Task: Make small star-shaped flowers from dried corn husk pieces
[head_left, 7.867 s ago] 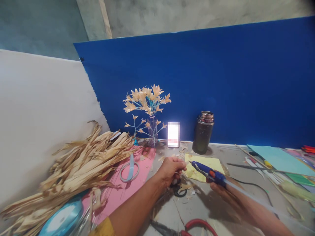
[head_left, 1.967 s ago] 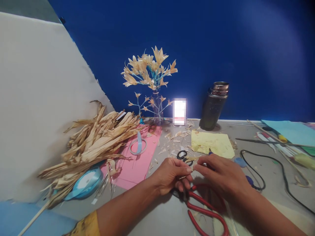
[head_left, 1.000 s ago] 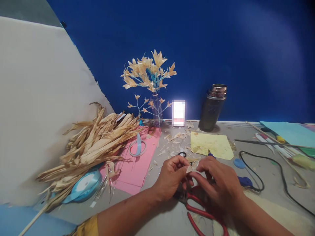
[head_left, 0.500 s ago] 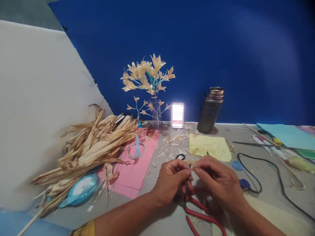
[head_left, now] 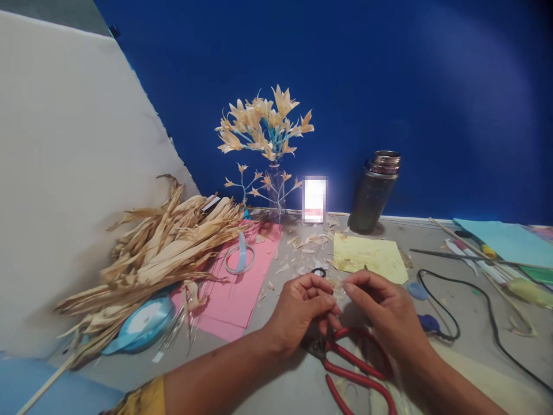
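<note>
My left hand (head_left: 300,314) is closed in a pinch, thumb against the curled fingers. Whatever lies between its fingertips is too small to name. Just to the right, my right hand (head_left: 384,314) has its thumb and forefinger drawn together, and I cannot make out what they hold. A narrow gap separates the two sets of fingertips. Beneath the hands lies a cutting tool with red looped handles (head_left: 354,374), its metal end partly hidden by my left hand. Beyond the fingertips are a small black ring (head_left: 318,272) and a yellow paper sheet (head_left: 371,256).
Dried corn husks (head_left: 173,253), blue ribbon (head_left: 147,325) and a tape roll (head_left: 239,259) on pink paper (head_left: 233,308) lie left. Husk flowers (head_left: 263,124) stand behind, beside a lit screen (head_left: 315,199). A dark flask (head_left: 374,193) and black cord (head_left: 479,294) are right.
The fingertips of my two hands have moved slightly apart. More of the red handles shows between them. The whole view has shifted a little.
</note>
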Tool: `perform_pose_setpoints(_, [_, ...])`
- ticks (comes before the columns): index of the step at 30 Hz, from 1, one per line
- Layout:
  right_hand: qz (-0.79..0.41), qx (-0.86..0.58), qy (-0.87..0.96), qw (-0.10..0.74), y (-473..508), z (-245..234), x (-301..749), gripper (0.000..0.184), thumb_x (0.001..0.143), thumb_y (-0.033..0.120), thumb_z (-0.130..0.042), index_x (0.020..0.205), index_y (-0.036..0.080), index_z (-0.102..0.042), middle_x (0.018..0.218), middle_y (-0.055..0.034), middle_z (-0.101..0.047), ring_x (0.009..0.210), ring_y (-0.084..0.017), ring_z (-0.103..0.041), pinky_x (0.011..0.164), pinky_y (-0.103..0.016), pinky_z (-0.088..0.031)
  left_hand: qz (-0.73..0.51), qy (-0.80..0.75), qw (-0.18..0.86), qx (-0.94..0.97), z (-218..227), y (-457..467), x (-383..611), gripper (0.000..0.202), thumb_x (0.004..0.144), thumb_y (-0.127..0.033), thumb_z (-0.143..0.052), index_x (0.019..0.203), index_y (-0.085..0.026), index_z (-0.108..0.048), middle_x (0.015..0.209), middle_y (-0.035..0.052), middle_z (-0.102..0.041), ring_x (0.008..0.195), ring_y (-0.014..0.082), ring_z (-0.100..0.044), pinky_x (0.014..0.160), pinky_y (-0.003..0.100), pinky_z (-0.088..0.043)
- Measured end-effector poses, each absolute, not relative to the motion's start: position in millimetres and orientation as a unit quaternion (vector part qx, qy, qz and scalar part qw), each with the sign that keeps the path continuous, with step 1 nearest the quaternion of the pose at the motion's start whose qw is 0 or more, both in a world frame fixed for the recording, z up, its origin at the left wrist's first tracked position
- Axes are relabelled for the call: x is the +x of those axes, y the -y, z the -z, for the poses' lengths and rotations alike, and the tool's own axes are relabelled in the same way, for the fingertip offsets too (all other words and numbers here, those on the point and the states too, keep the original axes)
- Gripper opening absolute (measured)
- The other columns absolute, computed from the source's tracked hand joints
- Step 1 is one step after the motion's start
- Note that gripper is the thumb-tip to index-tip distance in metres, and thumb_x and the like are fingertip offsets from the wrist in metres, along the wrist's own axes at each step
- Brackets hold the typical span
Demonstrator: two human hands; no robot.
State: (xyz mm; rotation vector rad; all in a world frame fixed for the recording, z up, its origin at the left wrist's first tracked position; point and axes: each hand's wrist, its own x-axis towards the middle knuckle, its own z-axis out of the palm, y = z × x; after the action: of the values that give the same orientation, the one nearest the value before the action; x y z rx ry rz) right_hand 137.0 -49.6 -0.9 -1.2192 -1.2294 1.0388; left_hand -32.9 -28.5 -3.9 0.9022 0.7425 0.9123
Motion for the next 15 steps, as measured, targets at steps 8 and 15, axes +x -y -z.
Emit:
perform_pose_setpoints(8, [-0.469, -0.506, 0.49, 0.533, 50.1, 1.8, 135.6, 0.024, 0.078, 0.041, -0.08, 0.087, 0.021, -0.07, 0.078, -0.0005, -0.069, 0.069, -0.016, -0.061, 0.062, -0.025, -0.049, -0.43, -0.372, 0.697, 0.437, -1.2, 32.3, -30.6, 0.023, 0.07, -0.024, -0.077, 0.083, -0.014, -0.061, 0.062, 0.0001, -0.068, 0.047, 0.0126, -0.065, 0.042, 0.017, -0.044])
perform_pose_setpoints(15, [-0.555, -0.466, 0.474, 0.499, 48.8, 0.8, 133.6, 0.031, 0.075, 0.043, -0.083, 0.09, 0.019, -0.071, 0.079, -0.0025, -0.07, 0.07, -0.018, -0.064, 0.063, -0.027, -0.053, -0.445, -0.387, 0.647, 0.484, -2.9, 35.0, -30.4, 0.019, 0.074, -0.028, -0.077, 0.08, -0.013, -0.066, 0.063, 0.0, -0.065, 0.047, 0.011, -0.063, 0.044, 0.019, -0.044])
